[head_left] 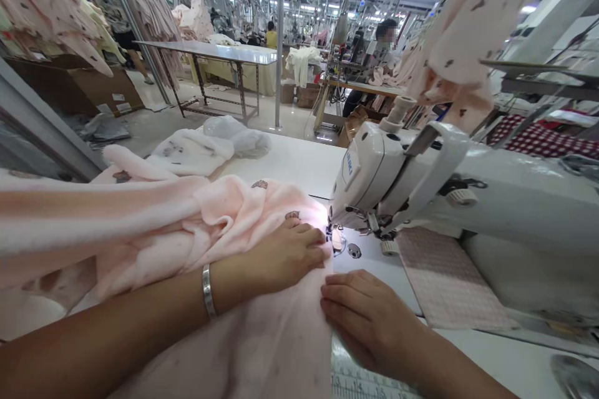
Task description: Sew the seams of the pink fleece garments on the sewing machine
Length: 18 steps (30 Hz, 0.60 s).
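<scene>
Pink fleece fabric (276, 330) with small dark prints runs under the needle area of a white sewing machine (369, 168). My left hand (290, 255) lies on top of the fabric, fingers slightly bent and pressing it just left of the presser foot (329, 230). A silver bracelet (208, 290) circles that wrist. Lower and to the right, my right hand (365, 318) grips the fabric's right edge; its fingers are together and the thumb is hidden. The machine's light falls on the cloth by the needle.
A measuring scale (360, 380) shows on the table beneath my right wrist. Under the machine arm lies a pink checked cloth (449, 280). White fabric and a clear plastic bag (238, 137) sit at the table's far side. Pink garments (482, 31) hang above the machine.
</scene>
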{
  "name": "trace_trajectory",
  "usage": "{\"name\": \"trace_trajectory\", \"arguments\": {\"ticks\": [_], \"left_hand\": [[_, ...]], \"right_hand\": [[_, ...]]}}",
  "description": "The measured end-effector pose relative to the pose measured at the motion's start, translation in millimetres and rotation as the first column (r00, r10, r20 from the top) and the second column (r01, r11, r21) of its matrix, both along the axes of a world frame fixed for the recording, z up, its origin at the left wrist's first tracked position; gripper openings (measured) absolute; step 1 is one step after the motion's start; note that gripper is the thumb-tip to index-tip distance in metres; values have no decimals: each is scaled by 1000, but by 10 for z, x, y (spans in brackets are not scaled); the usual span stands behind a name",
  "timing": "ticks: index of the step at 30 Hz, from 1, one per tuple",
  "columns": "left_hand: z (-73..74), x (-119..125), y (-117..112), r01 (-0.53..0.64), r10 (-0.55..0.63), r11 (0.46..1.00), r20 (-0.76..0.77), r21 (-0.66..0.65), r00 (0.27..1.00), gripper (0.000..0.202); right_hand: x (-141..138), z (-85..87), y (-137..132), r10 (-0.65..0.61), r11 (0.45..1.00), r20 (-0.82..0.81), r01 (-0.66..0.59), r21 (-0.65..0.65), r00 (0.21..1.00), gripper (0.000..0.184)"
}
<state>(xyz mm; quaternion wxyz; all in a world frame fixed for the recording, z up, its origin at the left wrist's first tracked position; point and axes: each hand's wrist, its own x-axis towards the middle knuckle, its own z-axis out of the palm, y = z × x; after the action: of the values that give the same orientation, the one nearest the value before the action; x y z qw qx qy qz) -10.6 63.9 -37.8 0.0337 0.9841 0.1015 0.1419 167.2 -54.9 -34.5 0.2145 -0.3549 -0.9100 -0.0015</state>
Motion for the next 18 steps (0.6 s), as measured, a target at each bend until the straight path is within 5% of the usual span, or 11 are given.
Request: {"name": "trace_trajectory", "arguments": {"ticks": [9, 18], "left_hand": [[-37, 12, 71, -1, 3, 1000, 52, -29, 999, 19], [-71, 167, 324, -40, 48, 998, 160, -53, 986, 17]], "right_hand": [[-2, 8, 37, -7, 1000, -8, 7, 0, 1000, 22], [75, -55, 240, -201, 977, 69, 195, 86, 977, 13]]}}
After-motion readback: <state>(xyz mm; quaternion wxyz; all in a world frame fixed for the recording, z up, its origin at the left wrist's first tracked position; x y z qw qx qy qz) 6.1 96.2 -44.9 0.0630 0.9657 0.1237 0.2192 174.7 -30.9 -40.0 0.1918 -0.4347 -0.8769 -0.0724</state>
